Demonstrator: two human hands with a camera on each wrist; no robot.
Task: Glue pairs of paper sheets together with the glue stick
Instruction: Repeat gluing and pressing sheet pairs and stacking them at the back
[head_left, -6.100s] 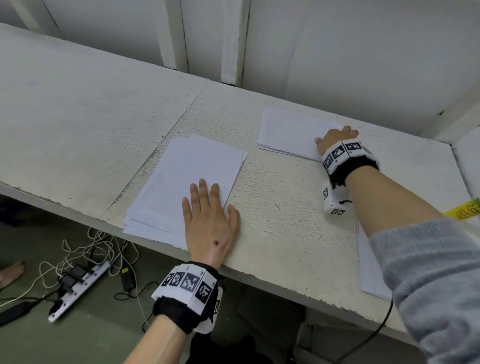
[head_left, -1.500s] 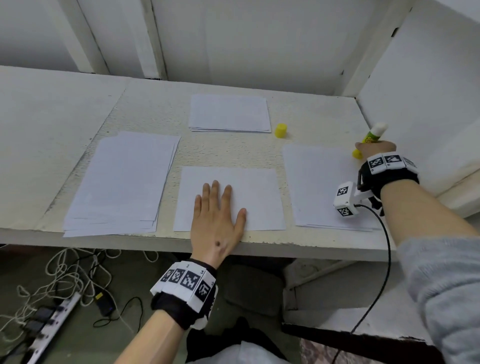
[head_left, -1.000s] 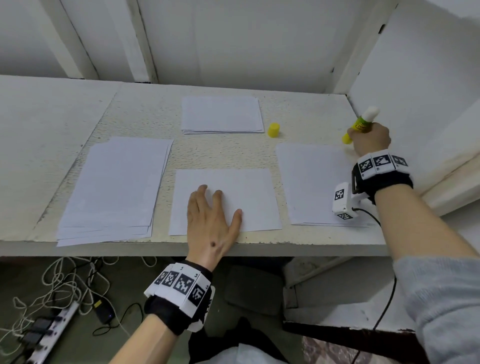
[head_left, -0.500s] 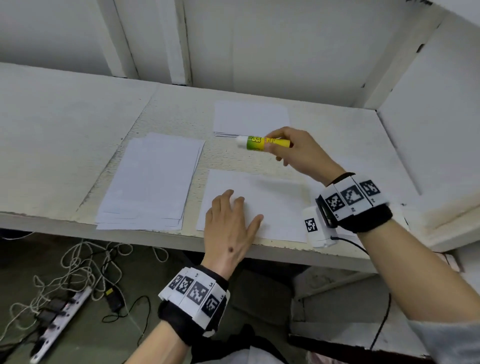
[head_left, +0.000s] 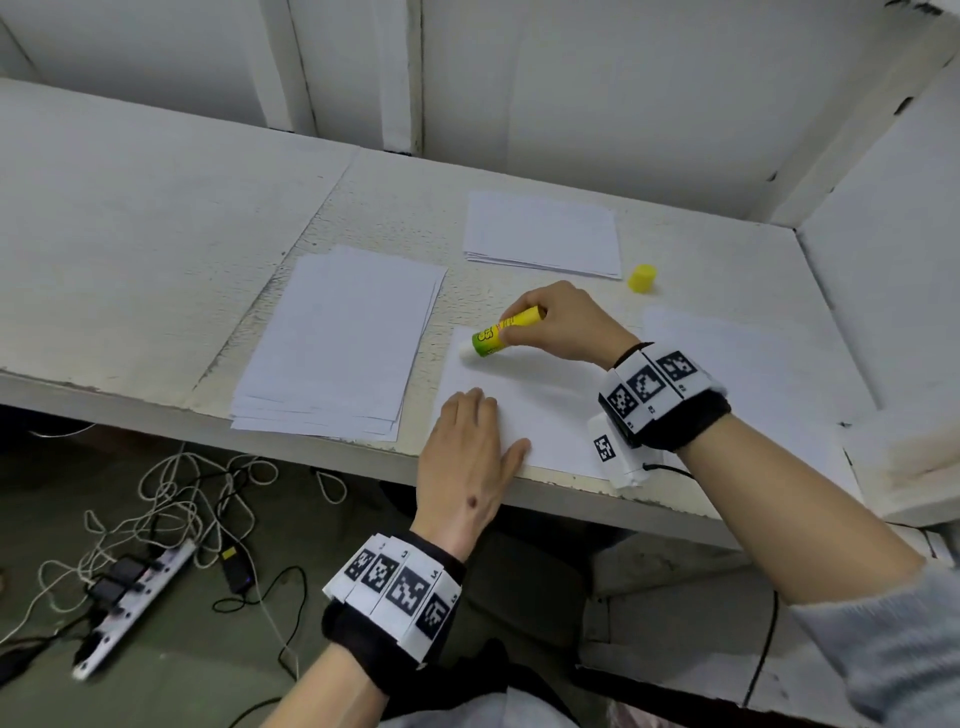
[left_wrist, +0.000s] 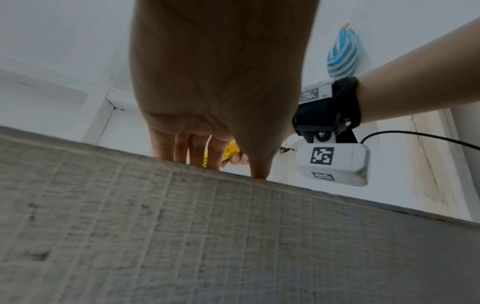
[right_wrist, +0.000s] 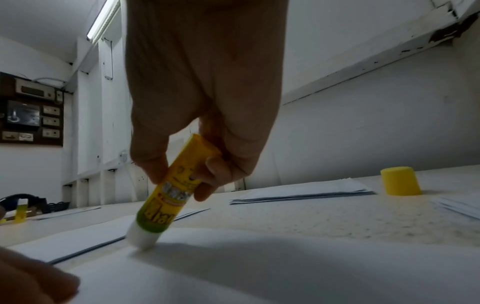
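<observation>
A single white sheet (head_left: 545, 405) lies at the table's front edge. My left hand (head_left: 467, 457) lies flat on its near left corner, fingers straight. My right hand (head_left: 561, 322) grips the yellow-green glue stick (head_left: 501, 338), uncapped. In the right wrist view the glue stick (right_wrist: 168, 197) is tilted and its white tip touches the sheet (right_wrist: 285, 267) at the far left corner. In the left wrist view my left hand (left_wrist: 215, 123) reaches over the table edge, with a bit of the yellow stick (left_wrist: 231, 152) behind the fingers.
The yellow cap (head_left: 642, 278) stands on the table, also seen as the cap (right_wrist: 400, 181) in the right wrist view. Paper stacks lie at the left (head_left: 343, 343), at the back (head_left: 543, 234) and at the right (head_left: 769, 364). A wall closes the right side; cables (head_left: 156, 519) lie on the floor.
My right hand brought the glue stick from the right wall across to the middle sheet and lowered its tip onto the far left corner. My left hand stayed flat on the sheet.
</observation>
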